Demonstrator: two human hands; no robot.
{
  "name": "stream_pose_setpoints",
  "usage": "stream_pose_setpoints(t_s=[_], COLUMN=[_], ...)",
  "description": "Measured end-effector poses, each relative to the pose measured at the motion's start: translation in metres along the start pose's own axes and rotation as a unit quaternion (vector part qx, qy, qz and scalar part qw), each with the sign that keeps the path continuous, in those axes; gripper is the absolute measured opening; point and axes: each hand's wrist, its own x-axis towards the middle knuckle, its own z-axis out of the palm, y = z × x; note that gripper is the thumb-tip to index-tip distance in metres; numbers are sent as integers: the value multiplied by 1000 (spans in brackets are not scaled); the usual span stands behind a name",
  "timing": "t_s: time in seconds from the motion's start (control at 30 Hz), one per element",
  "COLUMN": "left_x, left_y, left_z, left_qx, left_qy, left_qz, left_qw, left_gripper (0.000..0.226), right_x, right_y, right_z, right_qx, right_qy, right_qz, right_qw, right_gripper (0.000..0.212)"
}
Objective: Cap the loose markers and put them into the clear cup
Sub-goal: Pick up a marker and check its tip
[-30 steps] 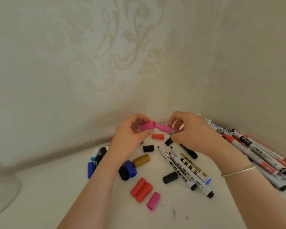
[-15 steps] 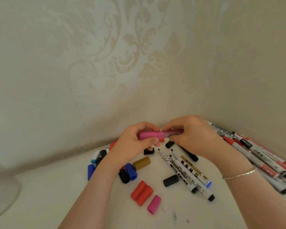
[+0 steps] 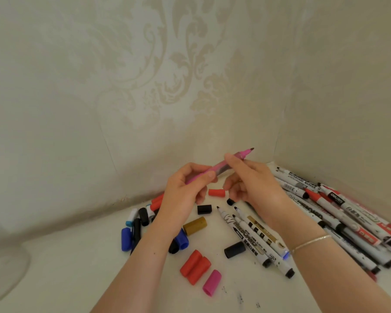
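Observation:
A pink marker (image 3: 219, 168) is held above the table between both hands, tilted up to the right, with its bare tip at the upper right end. My left hand (image 3: 185, 193) grips its lower left end, which is hidden in the fingers. My right hand (image 3: 251, 184) pinches the barrel near the bare tip. A loose pink cap (image 3: 212, 282) lies on the table near me. The clear cup (image 3: 5, 267) stands at the far left edge, only partly in view.
Loose caps lie below the hands: two red caps (image 3: 195, 266), a black cap (image 3: 234, 249), a gold cap (image 3: 194, 225), a blue cap (image 3: 182, 240). Three uncapped markers (image 3: 253, 240) lie in the middle. A pile of markers (image 3: 348, 222) fills the right corner by the wall.
The pink cap in my left hand went onto the marker's left end. The marker then tilted upward, and its right end now shows a bare tip.

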Motion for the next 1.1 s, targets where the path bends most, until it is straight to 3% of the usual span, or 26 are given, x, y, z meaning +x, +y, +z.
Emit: stream_pose_setpoints(t_s=[0.1,0.37,0.63,0.7,0.77,0.97,1.03,1.1], left_x=[0,-4,-1,0,1,3,1,-6], left_y=[-1,-4,-2,-1,1,9,14,23], left_z=[2,6,-1,-6,-12,-51,-60,-60], left_qx=[-21,-66,-84,-32,85,293,334,309], left_qy=[-28,-25,-46,-65,-57,45,13,-82], left_qz=[-7,-8,-22,-20,-2,20,-2,-55], left_qw=[999,997,995,997,995,955,942,946], left_gripper=[10,2,9,18,21,16,16,13], right_x=[3,4,1,-1,0,5,6,8], right_y=[9,10,6,4,2,0,6,9], right_z=[3,12,15,16,15,6,4,4], right_qx=[140,120,72,39,0,20,-34,-68], right_qy=[-5,6,-18,-16,2,-1,5,11], right_qz=[-9,-50,-79,-89,-96,-30,-23,-23], right_qw=[990,991,994,995,995,999,999,997], right_gripper=[40,35,22,15,14,8,8,9])
